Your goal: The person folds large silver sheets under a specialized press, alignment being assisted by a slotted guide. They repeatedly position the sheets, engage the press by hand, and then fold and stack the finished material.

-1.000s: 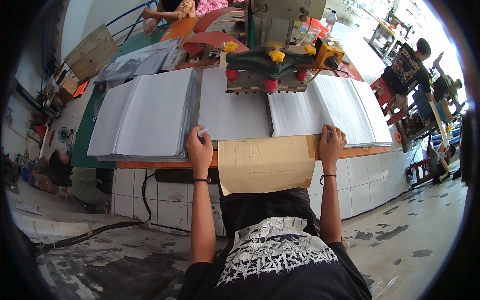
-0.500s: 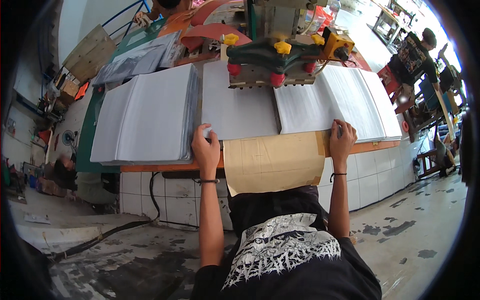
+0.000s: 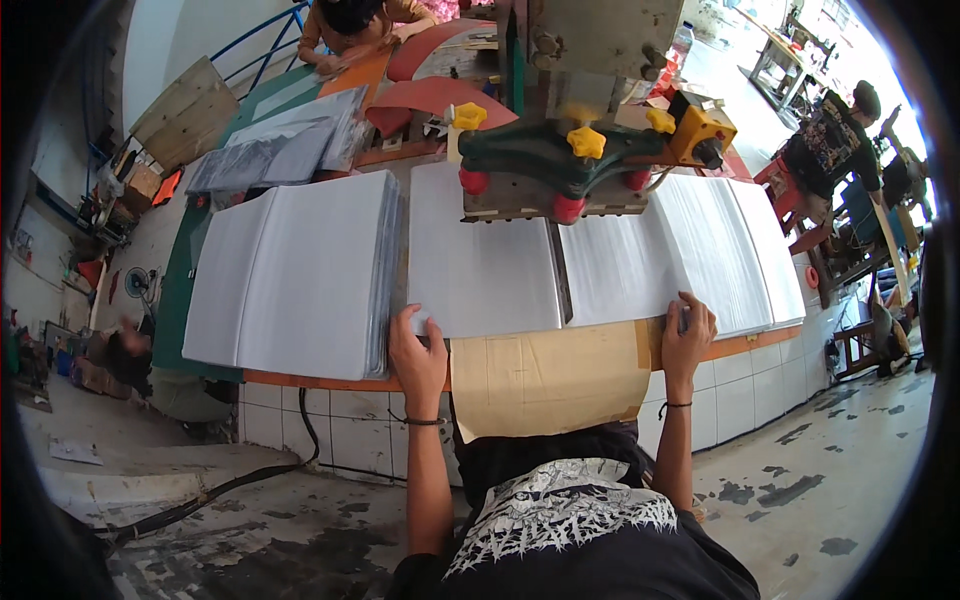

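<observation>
Overhanging sheet (image 3: 545,385) before press head (image 3: 568,150)

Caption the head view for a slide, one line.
Left hand and right hand flank a tan sheet at the table edge, a yellow-knobbed green machine and white sheets beyond.

Two hands (image 3: 418,362), one tan sheet (image 3: 548,385) (three yellow knobs (image 3: 586,143)).
</observation>
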Demonstrator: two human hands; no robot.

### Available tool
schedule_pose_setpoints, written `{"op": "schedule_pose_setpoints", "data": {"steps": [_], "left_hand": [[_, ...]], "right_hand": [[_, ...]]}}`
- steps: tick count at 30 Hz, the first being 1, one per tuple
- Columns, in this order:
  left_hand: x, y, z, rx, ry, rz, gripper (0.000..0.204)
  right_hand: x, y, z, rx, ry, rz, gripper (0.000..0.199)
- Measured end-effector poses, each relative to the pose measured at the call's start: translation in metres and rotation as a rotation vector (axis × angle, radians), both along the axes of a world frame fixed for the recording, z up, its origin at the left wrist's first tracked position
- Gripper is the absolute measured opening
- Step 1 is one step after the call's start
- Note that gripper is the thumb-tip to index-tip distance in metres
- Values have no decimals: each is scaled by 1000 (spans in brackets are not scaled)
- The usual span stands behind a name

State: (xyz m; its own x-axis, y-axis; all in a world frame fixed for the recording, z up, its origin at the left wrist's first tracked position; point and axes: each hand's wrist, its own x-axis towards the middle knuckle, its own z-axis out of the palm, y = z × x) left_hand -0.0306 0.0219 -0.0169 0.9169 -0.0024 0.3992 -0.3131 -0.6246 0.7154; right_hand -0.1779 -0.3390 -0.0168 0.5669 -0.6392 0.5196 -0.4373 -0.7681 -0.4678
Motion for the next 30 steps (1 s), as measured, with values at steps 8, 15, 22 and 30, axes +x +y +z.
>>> {"op": "schedule_pose_setpoints", "data": {"steps": [8, 15, 22, 30], "left_hand": [[12, -5, 25, -9, 86, -16, 39], [21, -3, 16, -580, 402, -8, 55], [5, -16, 32, -841, 472, -100, 58], [-54, 3, 39, -868, 730, -285, 41]], "right_hand": [[19, -30, 41, 443, 35, 172, 60], [40, -41, 23, 816, 8, 209, 71], [41, -16, 48, 555, 18, 152, 51], [-21, -53, 69, 688, -318, 169, 44]]}}
